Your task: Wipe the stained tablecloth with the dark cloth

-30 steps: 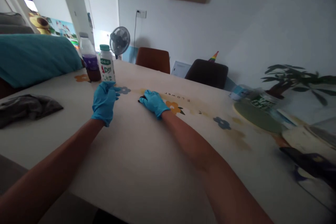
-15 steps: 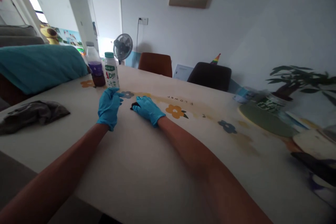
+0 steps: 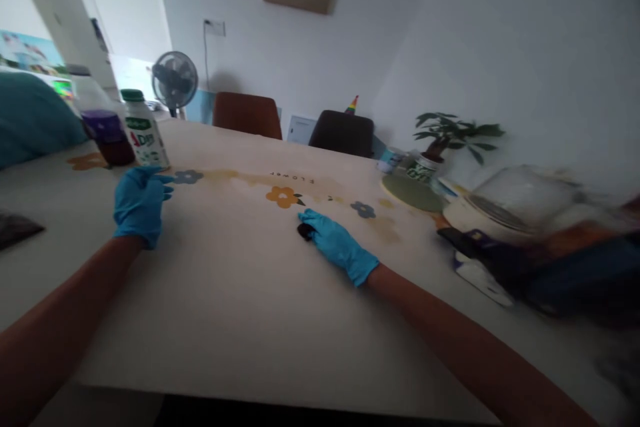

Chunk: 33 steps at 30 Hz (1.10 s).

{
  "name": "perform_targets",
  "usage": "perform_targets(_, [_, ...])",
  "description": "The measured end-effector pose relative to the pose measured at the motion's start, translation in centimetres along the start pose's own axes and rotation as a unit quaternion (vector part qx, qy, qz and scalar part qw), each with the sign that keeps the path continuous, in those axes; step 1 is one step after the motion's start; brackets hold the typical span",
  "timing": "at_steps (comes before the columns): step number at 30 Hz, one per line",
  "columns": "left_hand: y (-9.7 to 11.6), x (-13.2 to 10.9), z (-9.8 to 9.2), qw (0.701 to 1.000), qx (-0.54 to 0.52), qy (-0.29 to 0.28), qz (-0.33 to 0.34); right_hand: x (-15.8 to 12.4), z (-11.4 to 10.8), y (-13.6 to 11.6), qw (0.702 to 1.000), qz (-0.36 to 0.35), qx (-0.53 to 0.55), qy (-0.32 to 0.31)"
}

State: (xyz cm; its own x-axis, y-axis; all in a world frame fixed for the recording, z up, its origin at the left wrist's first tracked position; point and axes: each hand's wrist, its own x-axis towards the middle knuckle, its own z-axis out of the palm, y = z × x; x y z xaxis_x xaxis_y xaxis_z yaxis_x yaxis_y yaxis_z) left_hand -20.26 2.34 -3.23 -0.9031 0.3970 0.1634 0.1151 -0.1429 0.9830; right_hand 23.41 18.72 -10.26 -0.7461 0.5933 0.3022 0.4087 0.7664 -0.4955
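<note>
1. Blue-gloved, the left hand (image 3: 139,205) rests on the bench (image 3: 240,293) at the centre left of the frame. Its fingers are loosely curled and point right. The palm faces away, so whether it grips anything cannot be told.
2. Just above that hand in the frame stands a white bottle (image 3: 144,133) with a green cap and a red-and-green label. It is upright, near the fingertips but apart from them.
3. The right hand (image 3: 341,248), also in a blue glove, lies near the middle of the frame, its fingers stretched out low over the bench and not closed.
4. Its fingertips touch a small black thing (image 3: 303,231), which lies on the bench at the left end of the hand, partly covered by the fingers. What it is cannot be told.
5. The bench carries a cream cloth printed with orange and blue flowers and a line of lettering.
6. Just beside the white bottle, to its left, stands a clear bottle (image 3: 103,137) of dark purple liquid, blurred.
7. At the right of the frame sit a green round plate (image 3: 413,192), a potted plant (image 3: 450,128) behind it, and a white pot with a glass lid (image 3: 510,203), all well apart from both hands.
8. Beyond the far edge of the bench stand a brown chair (image 3: 247,115) and a dark chair (image 3: 341,133), with a fan (image 3: 175,80) in the upper left.
</note>
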Motion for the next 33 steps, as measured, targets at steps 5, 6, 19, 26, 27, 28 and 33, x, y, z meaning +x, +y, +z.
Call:
perform_targets(5, [0.1,0.2,-0.1,1.0,0.027,-0.009,0.006,-5.1,-5.2,3.7,0.98,0.146,-0.027,0.133])
perform_targets(6, [0.1,0.2,-0.1,1.0,0.026,-0.009,0.008,-5.7,-6.2,4.1,0.971,0.181,-0.049,0.151])
perform_targets(19, [0.8,-0.4,0.0,0.998,0.042,-0.021,0.029,-3.0,-11.3,4.1,0.885,0.387,-0.238,0.1])
perform_targets(26, [1.3,-0.9,0.2,0.999,0.039,-0.031,0.02,5.2,-2.8,-4.1,0.951,0.202,-0.234,0.008])
perform_targets(27, [1.4,-0.9,0.2,0.999,0.039,-0.03,0.02,6.7,-1.4,-5.6,0.956,0.183,-0.231,-0.002])
perform_targets(28, [1.5,-0.9,0.2,0.999,0.039,-0.027,0.02,8.2,0.0,-7.1,0.96,0.165,-0.228,-0.01])
perform_targets(33, [1.8,-0.6,0.1,1.0,0.021,-0.014,0.009,15.0,5.7,-14.1,0.967,0.117,-0.222,-0.037])
